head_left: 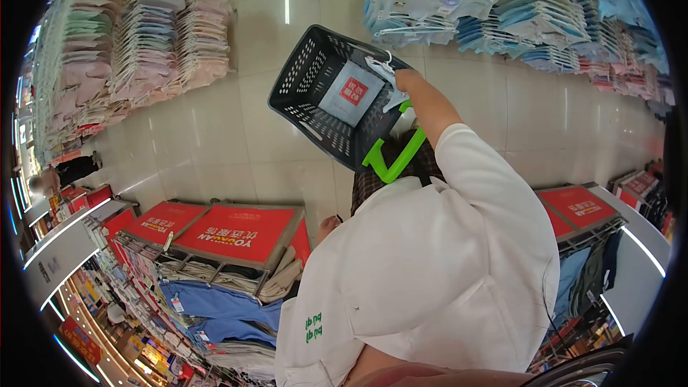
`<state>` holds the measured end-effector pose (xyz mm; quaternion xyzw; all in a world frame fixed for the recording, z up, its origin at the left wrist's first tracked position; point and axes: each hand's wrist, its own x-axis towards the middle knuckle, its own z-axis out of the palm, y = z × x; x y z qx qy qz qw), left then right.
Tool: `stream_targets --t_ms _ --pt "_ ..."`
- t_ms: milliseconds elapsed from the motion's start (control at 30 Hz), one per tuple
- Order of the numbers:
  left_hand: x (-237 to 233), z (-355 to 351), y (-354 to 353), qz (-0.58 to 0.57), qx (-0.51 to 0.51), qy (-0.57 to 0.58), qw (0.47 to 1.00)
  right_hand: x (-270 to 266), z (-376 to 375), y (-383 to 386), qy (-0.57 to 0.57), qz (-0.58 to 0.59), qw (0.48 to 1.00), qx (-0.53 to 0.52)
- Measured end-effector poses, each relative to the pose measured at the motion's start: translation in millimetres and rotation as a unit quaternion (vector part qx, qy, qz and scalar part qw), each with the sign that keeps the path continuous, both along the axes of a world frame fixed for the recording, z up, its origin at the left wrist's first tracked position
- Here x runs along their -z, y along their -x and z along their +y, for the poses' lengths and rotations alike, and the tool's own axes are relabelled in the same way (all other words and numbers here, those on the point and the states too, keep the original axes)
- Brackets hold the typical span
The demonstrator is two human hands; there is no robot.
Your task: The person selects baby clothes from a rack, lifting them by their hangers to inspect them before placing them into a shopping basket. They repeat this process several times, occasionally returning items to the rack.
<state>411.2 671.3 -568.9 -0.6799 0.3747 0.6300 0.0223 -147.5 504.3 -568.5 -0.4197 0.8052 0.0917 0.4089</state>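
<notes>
My right hand [408,80] reaches out over the near side of a dark grey shopping basket [294,75]. It is closed on a pale garment on a white hanger [385,72], which hangs partly inside the basket. The basket has perforated walls, a label with a red logo [353,91] on its bottom, and a bright green handle [398,161] close to my legs. Lower down, my left hand [329,227] is beside my body, near a red-topped display rack. Its fingers are mostly hidden, and I see nothing in it.
Pale blue and white garments [433,0] hang in dense rows ahead and to the right. Pastel clothes [147,36] fill racks at the left. Red-topped racks [233,233] with folded trousers [222,308] stand close by. Shiny floor tiles [265,129] run between them.
</notes>
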Motion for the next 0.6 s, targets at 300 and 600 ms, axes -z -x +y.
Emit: stream_targets --t_ms 300,600 --pt "-57 -50 48 0.039 -0.046 -0.044 0.997 -27 -15 5 -0.099 -0.010 0.995 -0.003" --pt "-155 -221 218 0.225 -0.116 0.063 0.965 -83 62 60 0.221 0.077 0.962 0.138"
